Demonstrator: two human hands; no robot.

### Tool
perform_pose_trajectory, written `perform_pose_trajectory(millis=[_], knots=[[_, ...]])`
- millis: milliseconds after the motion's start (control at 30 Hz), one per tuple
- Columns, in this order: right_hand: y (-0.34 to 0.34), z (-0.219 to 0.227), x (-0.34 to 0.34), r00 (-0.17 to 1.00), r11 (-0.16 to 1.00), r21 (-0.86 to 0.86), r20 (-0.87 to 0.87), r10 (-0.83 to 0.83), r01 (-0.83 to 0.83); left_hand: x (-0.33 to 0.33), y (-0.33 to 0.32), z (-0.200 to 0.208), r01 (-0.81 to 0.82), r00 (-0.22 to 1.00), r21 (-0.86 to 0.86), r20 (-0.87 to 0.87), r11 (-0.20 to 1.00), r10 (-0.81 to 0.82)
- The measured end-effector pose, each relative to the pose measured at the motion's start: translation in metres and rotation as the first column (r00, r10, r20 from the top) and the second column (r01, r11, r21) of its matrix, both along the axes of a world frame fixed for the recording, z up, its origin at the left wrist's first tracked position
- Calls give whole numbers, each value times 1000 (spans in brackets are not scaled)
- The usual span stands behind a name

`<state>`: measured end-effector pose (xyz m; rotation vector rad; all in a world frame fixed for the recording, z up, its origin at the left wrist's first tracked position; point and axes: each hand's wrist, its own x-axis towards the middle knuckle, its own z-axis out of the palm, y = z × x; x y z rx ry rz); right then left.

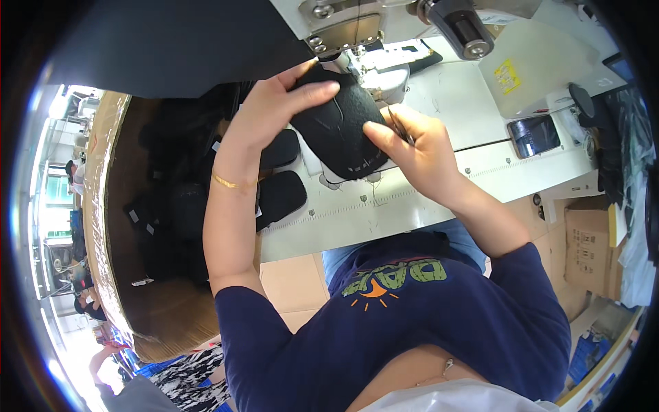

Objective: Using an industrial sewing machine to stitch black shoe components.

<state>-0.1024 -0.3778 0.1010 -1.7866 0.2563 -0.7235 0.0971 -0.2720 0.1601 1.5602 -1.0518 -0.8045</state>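
A rounded black fabric piece (343, 130) is held up below the sewing machine's needle area (357, 65). My left hand (292, 99) grips its upper left edge, thumb lying on top and fingers hidden underneath. On the opposite edge, my right hand (419, 144) pinches the piece, with the thumb tip pressed on it. A slim dark tool (400, 128), its kind unclear, also sits in the right hand's fingers. Loose thread runs across the fabric, and pale stitch marks show near its lower end.
More black pieces (281, 199) lie at the table's left edge. A large cardboard box (117, 226) with dark pieces stands left. On the white table (412, 202) are thread scraps and a phone (534, 136). Another carton (589, 247) sits at right. People are at the far left.
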Motion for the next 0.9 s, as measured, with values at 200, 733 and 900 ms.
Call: perform_pose_trajectory(millis=[200, 733, 900], knots=[[-1, 18, 7, 999, 992, 122, 40, -19, 14, 52, -13, -33, 181, 979, -106, -76, 978, -189], [9, 10, -6, 999, 997, 72, 41, 18, -21, -13, 9, -39, 47, 480, -685, 654, 727, 585], [14, 13, -13, 999, 964, 264, 36, 24, -33, -29, 22, -58, 336, -92, -496, 829, 801, 552]])
